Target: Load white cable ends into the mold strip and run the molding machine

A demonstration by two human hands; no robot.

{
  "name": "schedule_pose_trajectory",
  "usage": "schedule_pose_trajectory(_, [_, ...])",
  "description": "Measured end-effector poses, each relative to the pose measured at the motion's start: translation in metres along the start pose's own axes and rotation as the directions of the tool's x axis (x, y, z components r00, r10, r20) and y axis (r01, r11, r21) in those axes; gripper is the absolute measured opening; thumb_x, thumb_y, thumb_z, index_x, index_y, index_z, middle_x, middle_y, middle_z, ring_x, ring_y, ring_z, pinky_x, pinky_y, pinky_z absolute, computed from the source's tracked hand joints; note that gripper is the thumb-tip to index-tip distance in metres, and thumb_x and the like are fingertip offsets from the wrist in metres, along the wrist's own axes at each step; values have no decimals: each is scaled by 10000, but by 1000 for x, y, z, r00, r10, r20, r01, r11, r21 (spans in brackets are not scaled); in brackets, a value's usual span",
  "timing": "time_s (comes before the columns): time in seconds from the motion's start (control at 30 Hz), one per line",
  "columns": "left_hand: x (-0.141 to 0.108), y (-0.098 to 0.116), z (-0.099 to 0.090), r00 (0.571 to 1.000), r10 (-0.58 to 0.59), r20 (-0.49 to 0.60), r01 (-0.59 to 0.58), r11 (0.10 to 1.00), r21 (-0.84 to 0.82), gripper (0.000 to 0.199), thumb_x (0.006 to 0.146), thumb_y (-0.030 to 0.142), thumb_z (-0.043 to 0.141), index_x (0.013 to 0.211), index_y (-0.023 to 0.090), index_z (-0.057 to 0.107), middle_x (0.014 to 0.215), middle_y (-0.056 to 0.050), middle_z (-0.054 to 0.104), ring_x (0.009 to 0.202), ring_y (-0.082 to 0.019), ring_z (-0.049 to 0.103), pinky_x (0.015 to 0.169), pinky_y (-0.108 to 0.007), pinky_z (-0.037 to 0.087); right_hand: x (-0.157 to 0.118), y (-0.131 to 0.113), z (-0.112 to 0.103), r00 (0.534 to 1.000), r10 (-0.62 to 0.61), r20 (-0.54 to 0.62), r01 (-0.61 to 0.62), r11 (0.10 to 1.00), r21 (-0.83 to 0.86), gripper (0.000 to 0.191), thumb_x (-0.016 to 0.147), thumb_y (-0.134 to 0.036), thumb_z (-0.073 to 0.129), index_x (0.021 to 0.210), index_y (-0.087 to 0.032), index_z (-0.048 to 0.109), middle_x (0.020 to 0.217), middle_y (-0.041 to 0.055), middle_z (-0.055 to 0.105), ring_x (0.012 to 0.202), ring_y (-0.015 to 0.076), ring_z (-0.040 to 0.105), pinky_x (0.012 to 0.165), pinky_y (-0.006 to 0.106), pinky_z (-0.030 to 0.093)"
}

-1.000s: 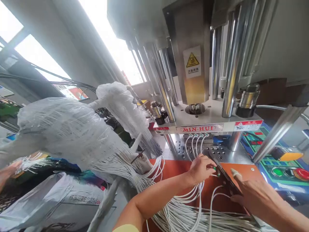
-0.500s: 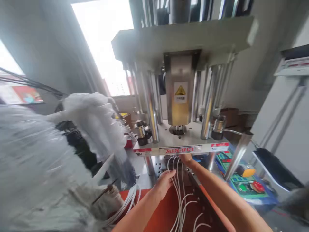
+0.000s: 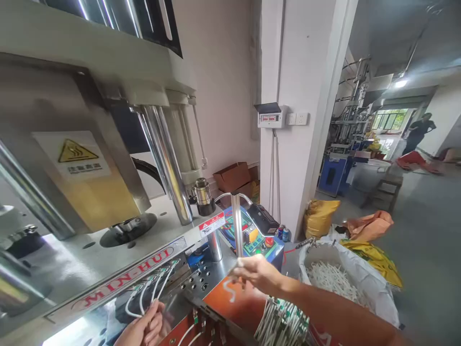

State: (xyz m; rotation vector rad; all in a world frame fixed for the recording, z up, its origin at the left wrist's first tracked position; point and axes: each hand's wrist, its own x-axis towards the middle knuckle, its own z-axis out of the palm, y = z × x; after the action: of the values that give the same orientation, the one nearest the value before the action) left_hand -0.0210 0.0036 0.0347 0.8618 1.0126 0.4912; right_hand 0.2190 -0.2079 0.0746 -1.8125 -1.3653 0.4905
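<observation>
My left hand (image 3: 149, 322) is at the white cables (image 3: 144, 293) that come out from under the front edge of the press plate (image 3: 133, 269), its fingers curled around them. Further right, my right hand (image 3: 252, 274) is closed in a pinch above the orange surface (image 3: 230, 302); a small curved white piece (image 3: 229, 290) hangs just below the fingers. Below my right forearm is a bundle of white cables with green ends (image 3: 283, 319). More cable ends sit in a dark fixture (image 3: 216, 315) between the hands.
A control panel (image 3: 248, 230) with coloured buttons stands behind my right hand. On the floor to the right are a sack of white pieces (image 3: 334, 278) and yellow bags (image 3: 319, 218). A person (image 3: 418, 132) stands far back.
The view has swung to the right. My right hand has come out from under the press plate and is over the orange surface at the right. My left hand stays near the cables.
</observation>
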Motion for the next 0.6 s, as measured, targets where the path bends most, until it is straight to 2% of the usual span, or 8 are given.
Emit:
schedule_pose_trajectory(0.07, [-1,3,-1,999,-18,-33,17,999,-48,106,794,223,681,816,147,610,563,45,473,388,-73,411,385,-189,412,-52,31,-42,979,149,-141,-157,986,-47,387,931,-483,329,999,-266,642,789,-41,690,682,138,631,626,235,498])
schedule_pose_trajectory(0.17, [-5,9,-1,997,5,-71,-10,997,-79,73,815,95,614,885,113,627,670,-15,604,488,-112,558,476,-219,512,-123,79,-94,824,387,-415,-482,863,-152,405,848,-490,344,929,-195,609,806,95,681,795,281,653,789,436,516])
schedule_pose_trajectory(0.23, [-9,11,1,999,13,-46,-18,994,-103,45,827,82,601,861,98,627,676,-33,626,510,-116,587,503,-218,528,-155,110,-112,724,464,-511,-628,749,-210,361,768,-465,363,881,-189,566,938,199,675,932,391,638,855,572,471])
schedule_pose_trajectory(0.3, [-12,10,4,999,17,-44,-23,989,-147,42,857,113,591,833,96,621,628,-30,617,499,-110,588,504,-205,518,-164,133,-110,702,448,-553,-665,691,-285,350,726,-464,376,874,-189,533,1171,285,593,1184,489,504,963,683,350])
schedule_pose_trajectory(0.37, [-17,6,5,1000,-12,15,14,986,-168,85,888,153,583,835,96,618,614,-34,629,503,-109,602,545,-208,527,-152,143,-89,791,405,-459,-576,745,-336,361,776,-476,352,907,-203,549,1189,247,607,1205,440,519,1007,629,371])
schedule_pose_trajectory(0.47, [-25,-3,3,999,-21,24,25,980,-199,132,911,167,557,846,70,620,681,-79,680,540,-120,635,615,-226,540,-99,128,-34,965,139,-222,-210,918,-336,372,867,-520,381,1071,-297,599,1154,93,686,1110,288,630,956,435,502])
schedule_pose_trajectory(0.53, [-25,-8,0,1000,-1,-5,0,972,-233,185,922,169,525,846,36,627,741,-134,700,576,-147,657,641,-261,548,-49,99,7,981,-163,-106,111,918,-380,291,897,-485,425,1057,-350,627,1126,45,709,1042,251,663,878,390,542])
schedule_pose_trajectory(0.6, [-21,-11,-3,1000,11,-14,-15,964,-264,226,926,171,505,851,4,637,767,-166,704,612,-163,672,678,-280,552,5,63,45,911,-412,4,364,800,-477,272,928,-396,411,1025,-317,652,1178,66,694,1073,258,646,901,414,520])
